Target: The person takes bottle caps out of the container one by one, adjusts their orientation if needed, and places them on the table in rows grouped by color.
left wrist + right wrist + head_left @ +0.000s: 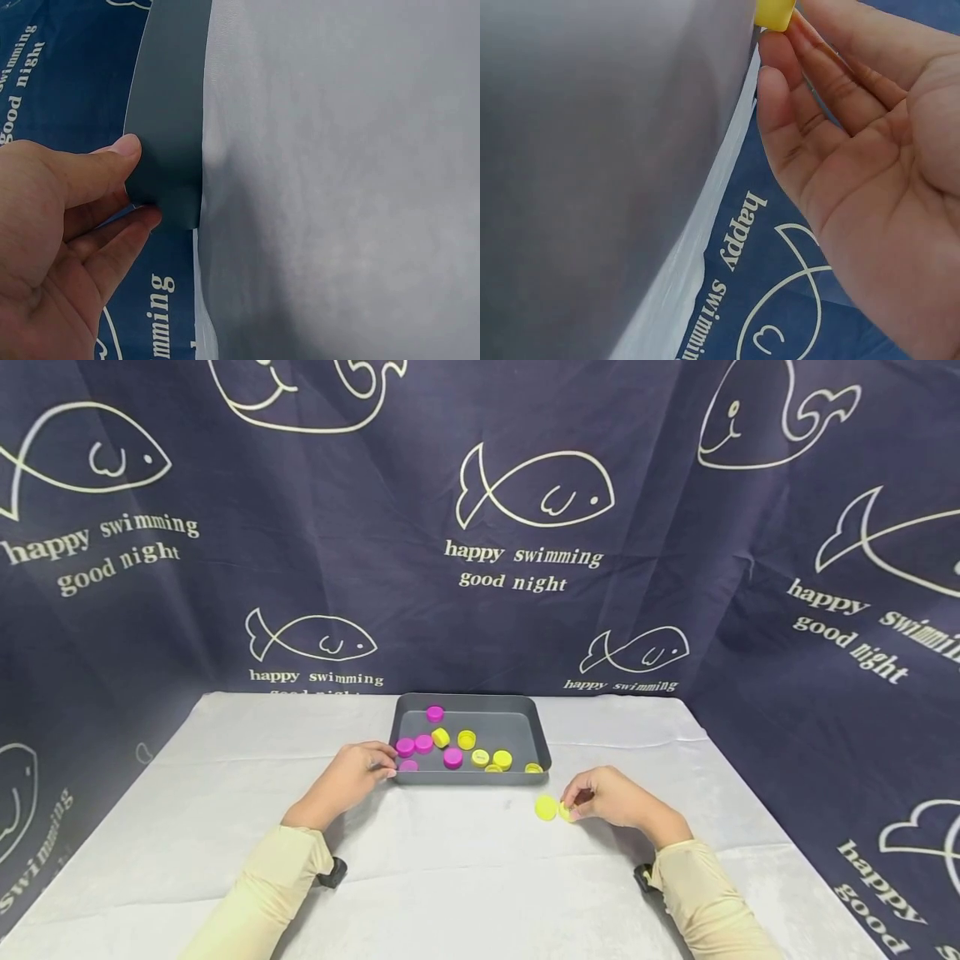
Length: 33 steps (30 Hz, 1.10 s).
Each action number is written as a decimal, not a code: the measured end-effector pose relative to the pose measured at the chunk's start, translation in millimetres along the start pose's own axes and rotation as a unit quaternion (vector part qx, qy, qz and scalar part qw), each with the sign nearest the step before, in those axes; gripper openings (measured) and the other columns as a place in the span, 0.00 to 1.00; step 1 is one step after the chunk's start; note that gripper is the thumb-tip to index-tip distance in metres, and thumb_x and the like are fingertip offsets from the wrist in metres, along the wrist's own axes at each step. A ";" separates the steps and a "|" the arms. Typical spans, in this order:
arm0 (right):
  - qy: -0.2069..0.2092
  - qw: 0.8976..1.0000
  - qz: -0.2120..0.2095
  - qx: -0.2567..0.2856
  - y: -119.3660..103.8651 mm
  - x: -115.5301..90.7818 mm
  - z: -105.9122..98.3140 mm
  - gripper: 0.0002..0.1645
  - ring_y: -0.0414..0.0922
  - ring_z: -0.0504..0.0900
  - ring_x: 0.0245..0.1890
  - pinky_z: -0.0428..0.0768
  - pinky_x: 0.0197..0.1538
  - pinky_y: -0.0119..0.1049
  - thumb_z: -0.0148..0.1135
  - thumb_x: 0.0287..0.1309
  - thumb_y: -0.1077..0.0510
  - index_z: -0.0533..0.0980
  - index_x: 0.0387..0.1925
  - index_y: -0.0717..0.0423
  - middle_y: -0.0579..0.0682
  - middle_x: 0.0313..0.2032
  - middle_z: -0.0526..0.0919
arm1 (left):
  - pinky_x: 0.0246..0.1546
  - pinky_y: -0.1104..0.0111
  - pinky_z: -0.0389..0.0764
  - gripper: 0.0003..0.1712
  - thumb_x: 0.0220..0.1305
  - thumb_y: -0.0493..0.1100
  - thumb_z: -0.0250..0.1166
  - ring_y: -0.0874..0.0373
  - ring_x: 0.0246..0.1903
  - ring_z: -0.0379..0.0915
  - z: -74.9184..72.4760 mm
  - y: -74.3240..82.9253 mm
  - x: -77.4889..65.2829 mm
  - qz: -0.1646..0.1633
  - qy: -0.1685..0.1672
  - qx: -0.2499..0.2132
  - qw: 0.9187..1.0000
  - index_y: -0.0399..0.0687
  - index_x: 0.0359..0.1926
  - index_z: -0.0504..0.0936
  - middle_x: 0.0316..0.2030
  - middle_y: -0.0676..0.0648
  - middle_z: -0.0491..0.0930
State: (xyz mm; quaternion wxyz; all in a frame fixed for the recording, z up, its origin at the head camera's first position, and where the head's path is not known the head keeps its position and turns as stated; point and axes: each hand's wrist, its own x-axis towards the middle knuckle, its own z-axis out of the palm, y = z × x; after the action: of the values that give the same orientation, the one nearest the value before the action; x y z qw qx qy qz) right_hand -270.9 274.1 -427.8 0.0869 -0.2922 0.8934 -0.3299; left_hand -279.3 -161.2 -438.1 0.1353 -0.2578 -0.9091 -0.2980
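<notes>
A dark grey rectangular tray (472, 778) lies on the white cloth, with magenta bottle caps (452, 758) and yellow bottle caps (502, 760) scattered inside it. My left hand (362, 774) pinches the tray's front left corner. In the left wrist view its thumb (127, 145) lies at the tray's rim, the other fingers curled around the corner. To the right of the tray's front, my right hand (611, 797) holds a yellow bottle cap (774, 13) between thumb and fingers. Another yellow cap (546, 807) lies on the cloth just left of it.
The white cloth (450, 885) covers the table and stretches in front of the tray and to both sides. Dark blue curtains (420, 568) with fish drawings and lettering close off the back and the sides, the rear one just behind the tray.
</notes>
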 end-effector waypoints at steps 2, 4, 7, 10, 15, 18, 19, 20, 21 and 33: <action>-0.001 1.000 -0.001 -0.001 0.0 -0.7 0.7 0.06 0.38 0.82 0.34 0.83 0.40 0.29 0.74 0.48 0.66 0.84 0.30 0.58 0.49 0.34 0.88 | 0.54 0.54 0.82 0.02 0.58 0.34 0.71 0.46 0.48 0.82 0.6 0.0 -0.5 -0.001 0.002 0.004 1.000 0.39 0.31 0.88 0.43 0.43 0.86; -0.002 1.000 0.002 -0.002 0.2 -1.3 1.0 0.06 0.38 0.82 0.34 0.83 0.40 0.29 0.74 0.48 0.66 0.84 0.30 0.57 0.48 0.34 0.87 | 0.54 0.55 0.81 0.02 0.58 0.35 0.71 0.46 0.49 0.82 1.3 -0.1 -1.2 0.000 0.005 0.009 1.000 0.39 0.31 0.88 0.43 0.43 0.86; -0.004 1.000 0.010 -0.004 1.0 -2.1 1.4 0.06 0.37 0.82 0.34 0.82 0.41 0.29 0.74 0.49 0.66 0.84 0.31 0.57 0.48 0.34 0.87 | 0.54 0.55 0.81 0.03 0.57 0.35 0.72 0.46 0.48 0.82 1.8 0.1 -1.9 0.003 0.007 0.015 1.000 0.39 0.30 0.88 0.43 0.44 0.86; -0.005 1.000 0.012 -0.003 1.2 -2.5 1.1 0.06 0.37 0.82 0.34 0.83 0.41 0.29 0.74 0.49 0.66 0.84 0.31 0.57 0.48 0.34 0.87 | 0.55 0.55 0.81 0.03 0.57 0.35 0.72 0.46 0.48 0.82 1.7 0.4 -1.8 0.006 0.006 0.018 1.000 0.38 0.30 0.88 0.43 0.44 0.86; -0.001 1.000 0.006 -0.003 0.1 -1.5 0.4 0.05 0.39 0.83 0.36 0.82 0.41 0.30 0.74 0.49 0.65 0.84 0.30 0.56 0.47 0.34 0.88 | 0.54 0.54 0.81 0.03 0.58 0.33 0.71 0.45 0.49 0.82 -1.2 1.7 -1.2 0.003 -0.001 0.007 1.000 0.36 0.32 0.88 0.44 0.42 0.86; -0.002 1.000 0.006 0.006 -0.6 -0.7 0.0 0.05 0.38 0.82 0.36 0.82 0.41 0.29 0.74 0.49 0.66 0.85 0.30 0.57 0.47 0.35 0.88 | 0.52 0.54 0.82 0.02 0.59 0.32 0.70 0.45 0.47 0.82 -2.8 2.1 -1.4 -0.008 -0.006 -0.011 1.000 0.36 0.32 0.88 0.43 0.41 0.85; -0.002 1.000 0.006 0.011 -0.9 -0.5 -0.2 0.06 0.38 0.82 0.35 0.82 0.40 0.29 0.74 0.49 0.66 0.85 0.30 0.57 0.48 0.35 0.88 | 0.52 0.54 0.82 0.02 0.59 0.31 0.70 0.45 0.47 0.82 -2.9 2.0 -1.3 -0.010 -0.007 -0.015 1.000 0.36 0.31 0.88 0.43 0.41 0.85; -0.003 1.000 0.006 0.016 -1.1 -0.3 -0.4 0.06 0.38 0.82 0.34 0.82 0.39 0.28 0.74 0.48 0.67 0.85 0.30 0.58 0.49 0.35 0.88 | 0.52 0.54 0.82 0.01 0.59 0.31 0.70 0.46 0.47 0.82 -2.9 2.1 -1.3 -0.012 -0.008 -0.019 1.000 0.36 0.31 0.88 0.43 0.41 0.85; -0.003 1.000 0.006 0.019 -1.4 -0.2 -0.6 0.06 0.38 0.82 0.34 0.82 0.39 0.28 0.74 0.48 0.67 0.85 0.30 0.58 0.50 0.35 0.88 | 0.52 0.54 0.82 0.01 0.59 0.31 0.70 0.46 0.47 0.82 -2.9 2.0 -1.3 -0.010 -0.007 -0.018 1.000 0.37 0.31 0.88 0.42 0.41 0.85; 0.021 1.000 -0.011 -0.007 1.3 -2.3 -4.8 0.12 0.49 0.86 0.45 0.83 0.52 0.47 0.73 0.52 0.62 0.86 0.40 0.58 0.50 0.41 0.89 | 0.54 0.55 0.81 0.03 0.59 0.34 0.70 0.46 0.48 0.82 -1.1 3.5 0.4 0.009 0.001 0.022 1.000 0.38 0.29 0.88 0.43 0.42 0.86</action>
State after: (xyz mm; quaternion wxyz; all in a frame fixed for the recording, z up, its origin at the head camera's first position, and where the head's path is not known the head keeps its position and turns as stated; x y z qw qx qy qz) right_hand -271.3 278.8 -425.1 0.0625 -0.2959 0.8939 -0.3307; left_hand -277.7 -159.3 -435.5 0.1442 -0.2630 -0.9130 -0.2767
